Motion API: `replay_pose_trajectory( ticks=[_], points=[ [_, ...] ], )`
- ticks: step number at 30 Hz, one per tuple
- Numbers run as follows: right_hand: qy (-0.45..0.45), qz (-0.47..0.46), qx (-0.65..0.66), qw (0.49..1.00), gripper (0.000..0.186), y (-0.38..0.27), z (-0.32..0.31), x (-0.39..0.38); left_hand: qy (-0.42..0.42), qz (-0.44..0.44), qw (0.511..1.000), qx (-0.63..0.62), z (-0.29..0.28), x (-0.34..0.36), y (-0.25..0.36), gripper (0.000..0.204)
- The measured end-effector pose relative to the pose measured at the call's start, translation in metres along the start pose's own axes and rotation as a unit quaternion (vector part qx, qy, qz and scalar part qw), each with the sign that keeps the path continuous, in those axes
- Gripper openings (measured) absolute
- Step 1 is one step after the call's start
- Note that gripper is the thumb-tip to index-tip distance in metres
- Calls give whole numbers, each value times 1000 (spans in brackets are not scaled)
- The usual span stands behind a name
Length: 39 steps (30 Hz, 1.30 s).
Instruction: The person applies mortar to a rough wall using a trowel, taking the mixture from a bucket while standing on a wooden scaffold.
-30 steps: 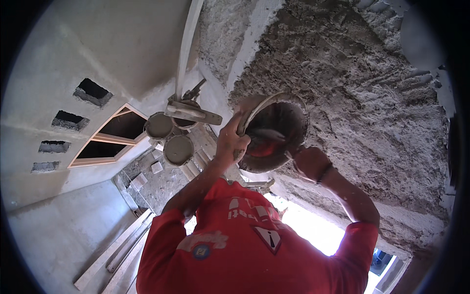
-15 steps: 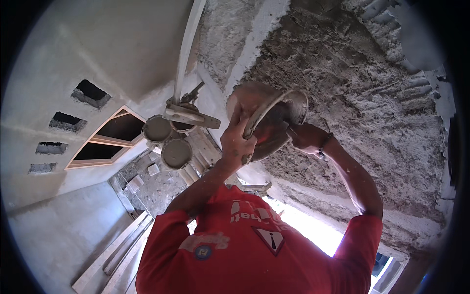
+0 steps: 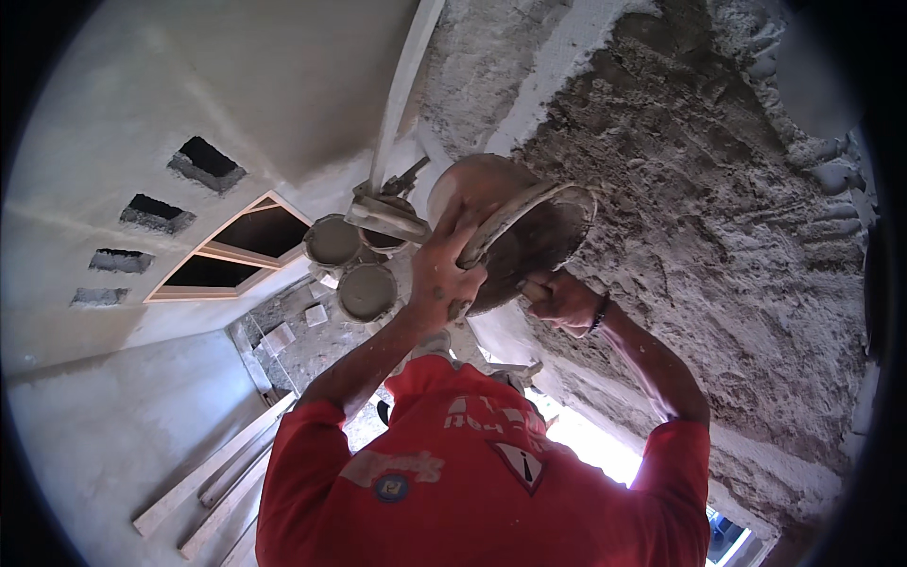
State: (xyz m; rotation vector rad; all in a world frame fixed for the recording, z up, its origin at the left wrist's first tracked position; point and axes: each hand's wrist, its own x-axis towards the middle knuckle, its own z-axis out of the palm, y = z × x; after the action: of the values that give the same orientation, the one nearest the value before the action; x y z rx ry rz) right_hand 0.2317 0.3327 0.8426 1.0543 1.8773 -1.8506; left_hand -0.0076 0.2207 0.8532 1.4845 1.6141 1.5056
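My left hand point(image 3: 444, 274) is closed on the rim of a round bucket point(image 3: 477, 184), its fingers spread along the outer wall. The bucket is tilted, with its mouth turned toward the right, and its rim is caked with grey mortar. My right hand point(image 3: 567, 302) grips the short handle of a trowel point(image 3: 537, 291) at the bucket's lower edge. The trowel's blade is hidden inside the bucket. Beside the bucket on the right is a wall of rough, wet mortar point(image 3: 661, 208).
Several mortar-filled buckets point(image 3: 367, 292) stand left of my left hand. A flat wooden float point(image 3: 392, 217) lies across them, near a long pale straightedge point(image 3: 402, 94). Farther left are a wooden window frame point(image 3: 231, 253), square wall holes point(image 3: 206, 163) and long boards point(image 3: 213, 463).
The bucket has tipped so more of its inside shows. My right hand has moved down and left, drawing the trowel toward the bucket's lower rim. The whole view has shifted slightly.
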Motion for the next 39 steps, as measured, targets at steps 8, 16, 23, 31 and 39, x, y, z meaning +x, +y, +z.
replay_pose_trajectory(
  ticks=[8,16,23,31,39],
  points=[
    [-48,-139,276,950,53,0,61,50,59,-109,990,-65,-27,-26,-17,74],
    [16,-212,272,938,53,-24,45,5,181,-115,949,-230,-29,-40,-1,54],
    [320,-259,-487,770,57,-32,16,-27,219,-122,934,-254,-21,-38,17,42],
    [312,-309,-388,810,49,-39,-5,-87,252,-142,944,-160,6,-83,-34,46],
    [322,-124,-218,913,44,175,18,-48,409,-208,888,-29,12,-231,-168,28]
  ],
)
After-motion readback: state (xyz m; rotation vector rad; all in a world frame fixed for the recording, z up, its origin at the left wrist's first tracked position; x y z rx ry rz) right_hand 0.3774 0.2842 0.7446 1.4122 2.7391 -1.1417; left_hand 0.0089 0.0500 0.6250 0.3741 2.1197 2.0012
